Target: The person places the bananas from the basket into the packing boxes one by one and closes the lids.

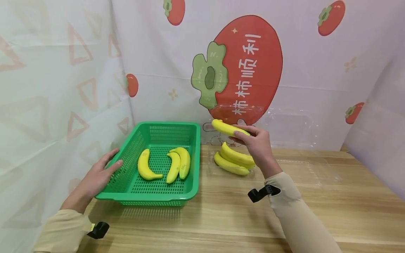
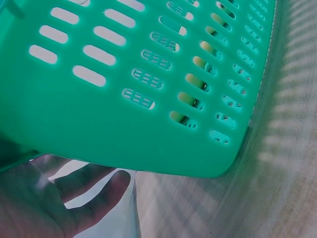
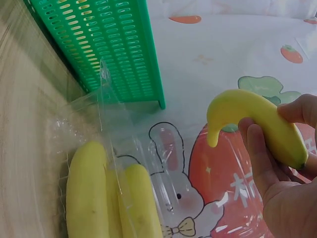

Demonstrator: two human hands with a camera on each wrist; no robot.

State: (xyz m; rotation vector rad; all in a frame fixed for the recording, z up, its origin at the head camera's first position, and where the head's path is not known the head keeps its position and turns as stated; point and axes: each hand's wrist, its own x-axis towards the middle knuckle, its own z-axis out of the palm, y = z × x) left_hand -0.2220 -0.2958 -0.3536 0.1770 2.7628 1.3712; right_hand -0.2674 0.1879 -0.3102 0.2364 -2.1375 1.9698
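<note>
My right hand [image 1: 254,140] pinches a yellow banana [image 1: 227,128] between thumb and fingers, above a clear plastic container [image 3: 106,84]. In the right wrist view the held banana's curved stem end points away from the palm. More bananas [image 1: 235,156] lie side by side in the container below. At the left, my left hand [image 1: 99,174] rests at the side rim of a green slotted basket [image 1: 186,195], its thumb over the edge and its fingers outstretched. Inside the basket are a single banana [image 1: 145,167] and two bananas [image 1: 178,163] lying together.
Clear plastic lid parts [image 1: 294,123] stand up against the printed backdrop [image 1: 158,52] behind the bananas. More clear plastic lies on the wooden table [image 1: 221,225] to the right. White cloth [image 1: 47,123] with triangle prints hangs close by the left hand.
</note>
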